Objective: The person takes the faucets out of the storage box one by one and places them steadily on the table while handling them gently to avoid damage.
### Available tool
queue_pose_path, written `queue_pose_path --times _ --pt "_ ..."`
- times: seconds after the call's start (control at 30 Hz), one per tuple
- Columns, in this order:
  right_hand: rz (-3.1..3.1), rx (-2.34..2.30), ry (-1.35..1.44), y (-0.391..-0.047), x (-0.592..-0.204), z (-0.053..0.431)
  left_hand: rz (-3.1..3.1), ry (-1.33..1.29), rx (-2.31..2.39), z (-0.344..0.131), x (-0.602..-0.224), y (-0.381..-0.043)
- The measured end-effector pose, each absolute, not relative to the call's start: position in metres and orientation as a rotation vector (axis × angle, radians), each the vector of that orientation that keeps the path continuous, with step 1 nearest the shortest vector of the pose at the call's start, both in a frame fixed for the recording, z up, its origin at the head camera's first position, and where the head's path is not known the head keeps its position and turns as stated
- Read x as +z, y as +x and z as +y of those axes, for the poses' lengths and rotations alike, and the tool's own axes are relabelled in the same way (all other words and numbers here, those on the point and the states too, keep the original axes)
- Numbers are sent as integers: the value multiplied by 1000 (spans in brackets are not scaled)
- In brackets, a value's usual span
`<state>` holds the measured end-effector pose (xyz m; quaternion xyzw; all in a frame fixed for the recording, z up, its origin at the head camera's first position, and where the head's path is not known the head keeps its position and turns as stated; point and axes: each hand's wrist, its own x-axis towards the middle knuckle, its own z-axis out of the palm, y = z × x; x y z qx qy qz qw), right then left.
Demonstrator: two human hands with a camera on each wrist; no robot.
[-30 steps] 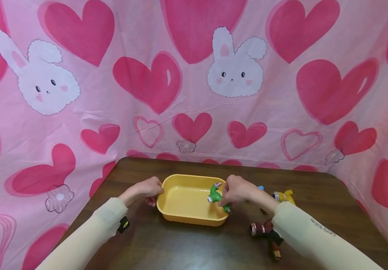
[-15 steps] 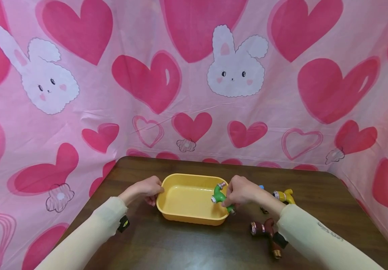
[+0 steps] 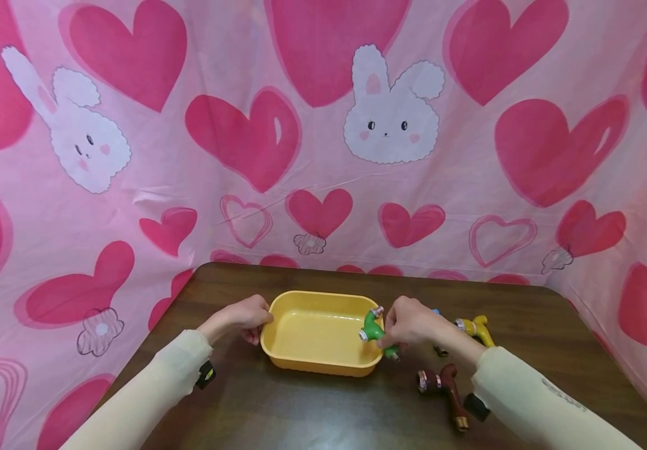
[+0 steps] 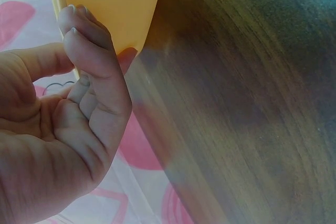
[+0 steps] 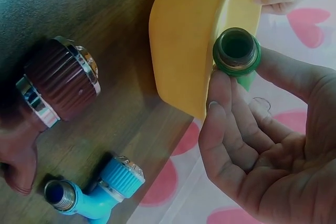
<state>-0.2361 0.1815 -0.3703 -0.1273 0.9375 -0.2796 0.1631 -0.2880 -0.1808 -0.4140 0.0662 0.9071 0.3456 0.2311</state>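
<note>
A yellow rectangular basin (image 3: 323,364) stands on the brown table. At its left end my left hand (image 3: 249,317) pinches the rim, thumb on one side and fingers on the other, as the left wrist view shows. My right hand (image 3: 409,324) holds a green tap (image 3: 374,327) over the basin's right rim. In the right wrist view the threaded end of the green tap (image 5: 236,48) faces the camera, between thumb and fingers. A brown tap (image 3: 441,382) lies on the table to the right, below my right forearm.
Behind my right hand lie a yellow tap (image 3: 474,327) and a blue tap (image 5: 100,198), the blue one mostly hidden in the head view. The wooden table (image 3: 278,412) ends at a pink curtain (image 3: 323,175) with hearts and rabbits.
My right hand has moved right with the green tap, from above the basin's inside to its right rim. The left hand and the basin have stayed put.
</note>
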Motion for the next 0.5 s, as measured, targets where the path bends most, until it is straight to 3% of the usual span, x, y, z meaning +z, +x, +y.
queue_pose_path --times 0.5 --pt "2676 -836 -335 -229 -371 190 2498 177 946 -182 -415 -289"
